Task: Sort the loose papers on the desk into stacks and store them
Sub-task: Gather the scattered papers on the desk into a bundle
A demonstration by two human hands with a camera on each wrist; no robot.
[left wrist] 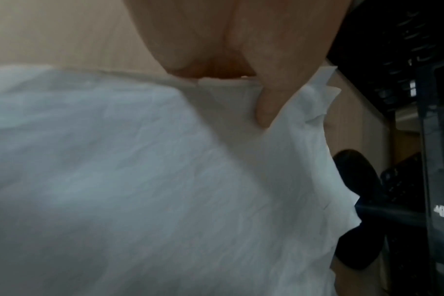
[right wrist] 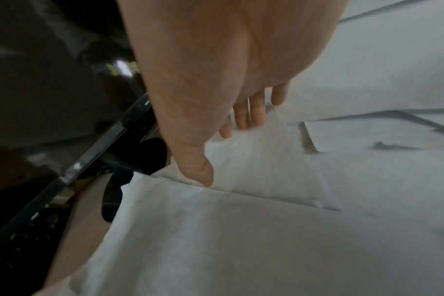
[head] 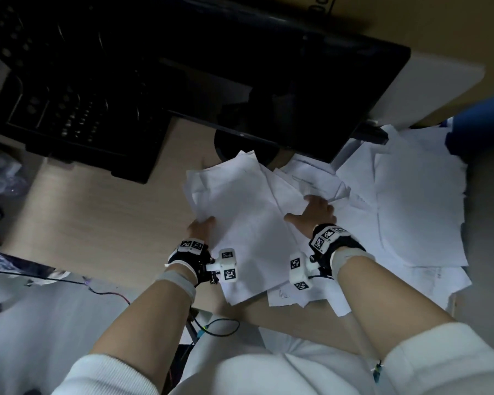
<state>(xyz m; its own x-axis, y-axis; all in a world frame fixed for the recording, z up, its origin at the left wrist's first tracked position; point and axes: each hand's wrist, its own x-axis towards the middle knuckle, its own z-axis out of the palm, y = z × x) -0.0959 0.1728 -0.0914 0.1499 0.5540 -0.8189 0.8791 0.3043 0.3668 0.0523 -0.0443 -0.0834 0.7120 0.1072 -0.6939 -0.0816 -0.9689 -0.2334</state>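
Now left hand (head: 201, 228) pinching paper stack (head: 240, 218) edge, right hand (head: 315, 213) flat, fingers spread on loose papers (head: 411, 195)

White loose papers (head: 240, 206) overlapping on desk (head: 97, 212)

papers (head: 248, 212): white | desk (head: 97, 212): light wood | monitor (head: 268, 67): black

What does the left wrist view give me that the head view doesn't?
Left wrist only: the thumb pressed on top of the gathered sheets, pinching their edge. Head only: the right hand flat on the papers, and the loose spread of papers to the right. Both: the left hand on the sheets, desk, monitor.
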